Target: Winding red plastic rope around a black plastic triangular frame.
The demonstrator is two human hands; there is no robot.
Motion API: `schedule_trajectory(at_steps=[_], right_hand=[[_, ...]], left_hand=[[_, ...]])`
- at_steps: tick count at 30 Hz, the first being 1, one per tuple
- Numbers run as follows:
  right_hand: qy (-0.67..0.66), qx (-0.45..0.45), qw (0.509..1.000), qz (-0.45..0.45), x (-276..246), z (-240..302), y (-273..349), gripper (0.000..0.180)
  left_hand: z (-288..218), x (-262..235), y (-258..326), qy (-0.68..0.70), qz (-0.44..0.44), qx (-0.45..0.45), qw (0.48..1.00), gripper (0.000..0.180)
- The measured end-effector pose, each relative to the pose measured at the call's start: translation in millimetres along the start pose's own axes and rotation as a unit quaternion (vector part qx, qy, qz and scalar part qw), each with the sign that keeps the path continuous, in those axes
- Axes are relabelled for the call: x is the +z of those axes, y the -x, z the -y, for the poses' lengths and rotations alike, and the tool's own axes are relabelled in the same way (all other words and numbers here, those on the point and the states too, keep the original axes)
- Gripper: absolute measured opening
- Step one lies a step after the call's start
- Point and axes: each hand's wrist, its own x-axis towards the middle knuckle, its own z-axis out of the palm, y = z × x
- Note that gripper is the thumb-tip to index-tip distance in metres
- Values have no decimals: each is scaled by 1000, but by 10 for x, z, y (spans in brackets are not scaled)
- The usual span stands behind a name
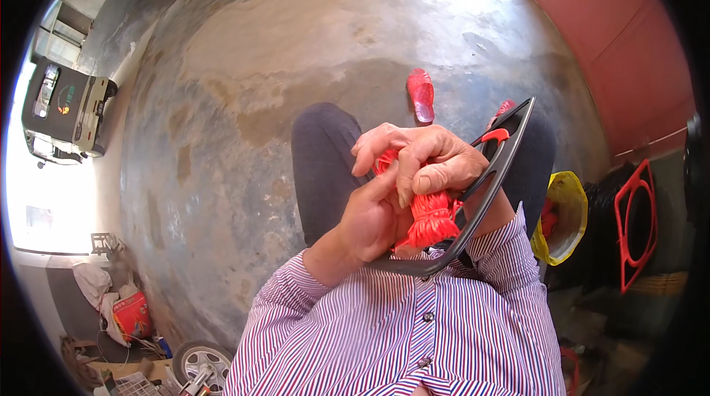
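The shiny red bundle of thin cord (pixel 433 220) is in the middle of the person's lap, between the two hands. Think of it as the middle of a clock. The right hand (pixel 444 159) comes over the top at 12 o'clock, with its fingers bent and clamped down on the bundle. The left hand (pixel 366 222) hugs it from 9 o'clock, its thumb pointing up; its other fingers are mostly hidden, but it seems closed on the bundle too.

A thin black loop-shaped frame (pixel 421 268) with an orange-red part (pixel 495 135) runs from 1 o'clock round to 7 o'clock, crossing the right arm. A yellow round tub or bag (pixel 581 211) stands at 3 o'clock, with something red in it. A red shoe (pixel 420 93) is at 12 o'clock, out on the floor (pixel 229 196).

To do this part well, I think the left hand should hold the cord snug while the right fingers work gently. Pulling hard could make loops slip and tangle. It also helps to keep loose strands off the black frame.
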Motion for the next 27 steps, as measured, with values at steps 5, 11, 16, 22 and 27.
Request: schedule_trajectory(at_steps=[5,11,16,22,27], right_hand=[[-97,58,963,-245,4,-127,120,38],[16,55,954,-295,-139,-298,518,46],[-14,68,967,-244,214,-80,442,64],[-74,3,963,-260,127,-267,503,63],[-242,-111,908,-323,-26,-169,620,48]], left_hand=[[-120,60,66,-113,-9,-19,993,51],[-236,68,142,-222,-43,75,971,58],[-400,-14,195,-276,-81,115,951,41],[-361,60,215,-259,-72,94,958,37],[-428,103,220,-286,-17,97,953,50]])
